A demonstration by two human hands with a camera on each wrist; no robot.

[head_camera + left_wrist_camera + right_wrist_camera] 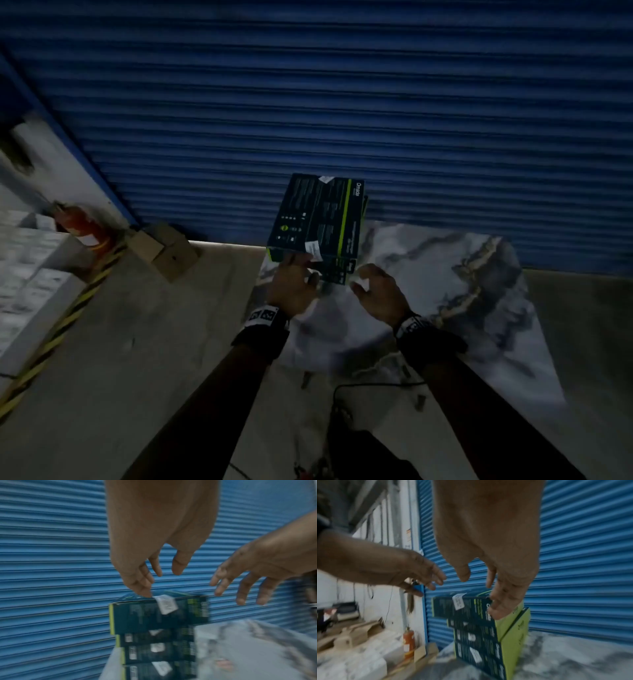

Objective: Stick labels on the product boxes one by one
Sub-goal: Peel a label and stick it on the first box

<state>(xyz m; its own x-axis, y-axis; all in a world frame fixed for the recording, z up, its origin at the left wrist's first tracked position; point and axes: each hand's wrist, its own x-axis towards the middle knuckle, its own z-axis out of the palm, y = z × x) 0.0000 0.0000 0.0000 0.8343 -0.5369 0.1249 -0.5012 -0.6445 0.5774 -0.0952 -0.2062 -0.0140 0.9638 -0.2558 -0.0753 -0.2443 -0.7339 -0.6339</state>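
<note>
A stack of several dark product boxes [315,219] with lime-green sides stands at the far edge of the marble-patterned table [445,308]. A white label [167,603] is folded over the near top edge of the top box [157,616], and the boxes below also carry white labels. My left hand [154,580] reaches down with straight fingers, and one fingertip touches the top box's edge just left of the label. My right hand [479,588] hangs relaxed and holds nothing, close to the stack's right corner. In the head view both hands, left [296,274] and right [368,284], sit at the stack's near side.
A blue roller shutter [342,102] stands right behind the stack. On the floor to the left are an orange fire extinguisher [408,642], cardboard pieces [164,253], white blocks [30,274] and yellow-black tape [68,315]. A black cable [359,387] lies on the table near me.
</note>
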